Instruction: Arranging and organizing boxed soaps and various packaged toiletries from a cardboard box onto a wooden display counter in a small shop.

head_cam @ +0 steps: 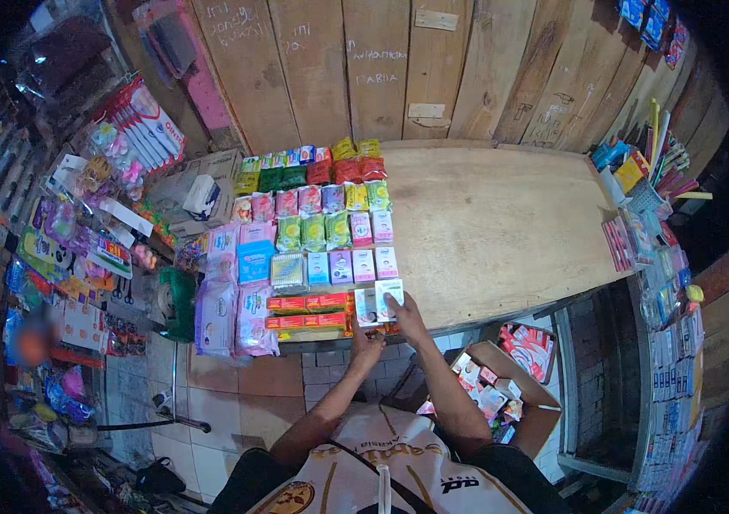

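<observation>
My right hand grips a small white carton at the table's near edge. Beside it, my left hand has its fingers at the lower end of another white carton. Left of the hands lie long red-and-yellow boxes in two rows. Just beyond are upright-facing small cartons in pink, purple and blue, and a clear pack of cotton swabs. Farther back, green soap-like packs lie in a row.
A wooden table spans the front, against a plank wall. An open cardboard box of assorted packages stands on the floor at my right. Purple wipe-like packs lie at the table's left end, near crowded shelves. A basket holds stationery at the right.
</observation>
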Available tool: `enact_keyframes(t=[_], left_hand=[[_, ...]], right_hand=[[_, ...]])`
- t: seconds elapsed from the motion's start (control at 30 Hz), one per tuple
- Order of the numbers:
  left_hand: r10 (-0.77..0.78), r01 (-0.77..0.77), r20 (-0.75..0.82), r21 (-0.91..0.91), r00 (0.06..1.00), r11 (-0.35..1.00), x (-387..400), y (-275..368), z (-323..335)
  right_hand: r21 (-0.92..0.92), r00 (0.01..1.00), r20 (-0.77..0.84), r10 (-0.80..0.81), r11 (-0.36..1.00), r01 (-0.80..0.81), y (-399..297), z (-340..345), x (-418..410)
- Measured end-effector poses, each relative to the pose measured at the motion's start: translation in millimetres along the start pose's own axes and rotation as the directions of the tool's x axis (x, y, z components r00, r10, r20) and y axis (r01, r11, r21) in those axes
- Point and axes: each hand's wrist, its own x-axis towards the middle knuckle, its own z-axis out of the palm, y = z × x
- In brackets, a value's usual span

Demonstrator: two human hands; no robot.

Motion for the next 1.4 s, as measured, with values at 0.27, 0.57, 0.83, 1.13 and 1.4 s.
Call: enact_keyframes(t=[0.27,0.57,0.83,1.13,1.4], left_hand=[[0.140,-0.140,0.006,0.117,0.990,0.983,16.7,-31.5,-11.1],[0.017,-0.020,0.022,0.156,1.000,0.988,9.9,-17.6,-13.2],[0.144,-0.144,0.002,0.023,0.990,0.989,-8.4,16.3,-2.8],[-0.031,0.026,0.064,0.077,0.997,0.997,-10.8,-10.1,-3.5],[-0.115,0.099,0.139,0.117,0.984,0.988,-28.3,-19.3,-10.2]], right_hand=[[-0.429,0.995,0.096,-0.030,0.901,0.069,35.3,17.3,26.3],[-0.617,0.968,-0.041,-0.249,0.768,0.172,32.1,33.1,15.6],[-0.621,0.940,-0.157,-0.304,0.770,0.146,49.7,29.9,18.2],[-0.556,0.975,-0.156,-0.157,0.830,0.045,30.3,32.5,9.2],[-0.586,0.945,-0.200,-0.257,0.805,0.095,50.6,33.4,17.8]])
